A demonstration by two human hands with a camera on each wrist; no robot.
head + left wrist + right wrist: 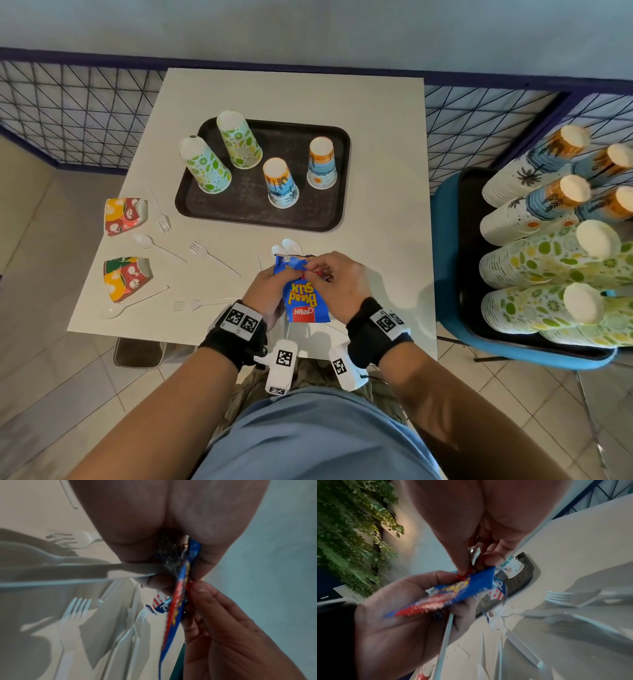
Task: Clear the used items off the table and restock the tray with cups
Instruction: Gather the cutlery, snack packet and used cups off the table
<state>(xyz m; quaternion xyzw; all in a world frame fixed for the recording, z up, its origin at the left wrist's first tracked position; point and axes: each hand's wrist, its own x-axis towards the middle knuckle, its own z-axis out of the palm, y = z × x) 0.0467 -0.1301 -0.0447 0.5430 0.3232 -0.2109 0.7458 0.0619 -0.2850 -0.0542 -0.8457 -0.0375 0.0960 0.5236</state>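
Note:
At the table's near edge my left hand grips a blue Bread Stix snack wrapper together with other crumpled wrappers and white plastic spoons, whose bowls stick out beyond the fingers. My right hand pinches a small red scrap against the wrapper's top edge, and a silvery foil piece sits between its fingers. The black tray holds four upside-down paper cups: two green-patterned and two orange-and-blue. Two crushed red-and-yellow cups lie at the table's left edge.
Loose white plastic forks and spoons lie between the crushed cups and my hands. On a blue chair to the right, a black tray carries several tall stacks of clean cups. A wire fence runs behind the table.

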